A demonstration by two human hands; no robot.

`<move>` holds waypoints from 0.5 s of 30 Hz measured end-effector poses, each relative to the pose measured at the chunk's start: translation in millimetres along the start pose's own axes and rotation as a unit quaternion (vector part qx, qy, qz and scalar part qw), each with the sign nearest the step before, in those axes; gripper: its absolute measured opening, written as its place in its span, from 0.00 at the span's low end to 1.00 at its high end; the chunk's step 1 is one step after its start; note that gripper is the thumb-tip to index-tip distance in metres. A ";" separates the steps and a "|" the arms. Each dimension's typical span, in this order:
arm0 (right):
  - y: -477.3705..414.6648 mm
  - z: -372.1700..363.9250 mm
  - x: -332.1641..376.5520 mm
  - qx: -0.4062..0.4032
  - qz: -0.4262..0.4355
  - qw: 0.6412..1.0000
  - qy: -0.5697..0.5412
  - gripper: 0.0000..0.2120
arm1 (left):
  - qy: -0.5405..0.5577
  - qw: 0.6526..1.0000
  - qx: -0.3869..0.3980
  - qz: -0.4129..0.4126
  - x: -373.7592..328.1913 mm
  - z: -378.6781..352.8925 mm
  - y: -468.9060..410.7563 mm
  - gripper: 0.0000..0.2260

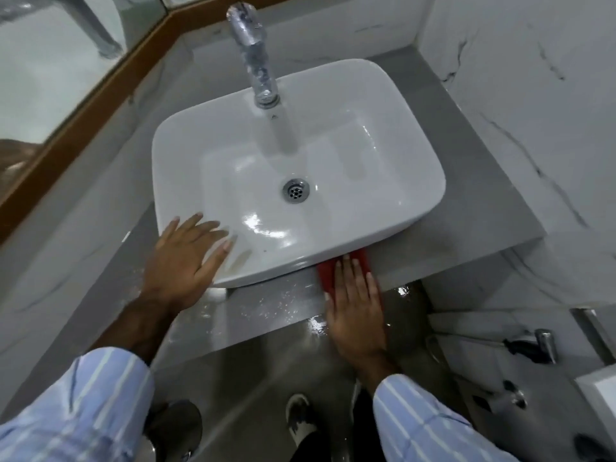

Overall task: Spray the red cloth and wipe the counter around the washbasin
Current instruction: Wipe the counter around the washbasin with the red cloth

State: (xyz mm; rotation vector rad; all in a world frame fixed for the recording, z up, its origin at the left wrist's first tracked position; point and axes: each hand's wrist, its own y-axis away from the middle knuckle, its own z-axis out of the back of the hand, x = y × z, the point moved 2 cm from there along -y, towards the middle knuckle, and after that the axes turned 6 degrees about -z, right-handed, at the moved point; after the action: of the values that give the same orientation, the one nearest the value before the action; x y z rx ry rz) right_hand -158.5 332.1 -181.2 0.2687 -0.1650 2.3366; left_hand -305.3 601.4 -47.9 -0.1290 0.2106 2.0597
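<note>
washbasin [350, 155]: glossy white ceramic | faucet [253, 51]: shiny chrome metal | counter [266, 311]: grey stone, wet | red cloth [325, 275]: matt, under right fingers [353, 278]

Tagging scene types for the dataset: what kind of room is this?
Most likely a bathroom: a white countertop washbasin with a chrome tap, marble-look wall tiles, and a mirror at the upper left.

Two arms in pale blue striped sleeves are reaching forward. The left hand [181, 258] is lying flat, fingers spread. The right hand [356, 301] is pressing down, fingers straight and together.
</note>
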 end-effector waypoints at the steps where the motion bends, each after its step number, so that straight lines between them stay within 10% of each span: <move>1: -1.0 0.4 -7.2 -0.001 0.012 1.000 0.004 0.31 | 0.001 1.000 0.003 -0.018 4.9 1.6 0.4 0.31; 7: -22.3 8.8 -24.3 -0.082 -0.180 0.980 0.007 0.30 | 0.065 0.993 -0.073 0.062 38.2 2.4 5.1 0.31; 15: 9.0 -16.6 29.3 0.009 0.105 0.994 0.001 0.32 | 0.149 0.977 -0.084 0.127 37.1 -5.4 8.9 0.35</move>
State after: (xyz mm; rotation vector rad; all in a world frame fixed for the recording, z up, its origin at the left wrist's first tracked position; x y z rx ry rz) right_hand -187.4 349.3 -190.5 0.2687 -0.1793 2.5486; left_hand -330.8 628.0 -59.0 -0.5432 0.2463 2.3069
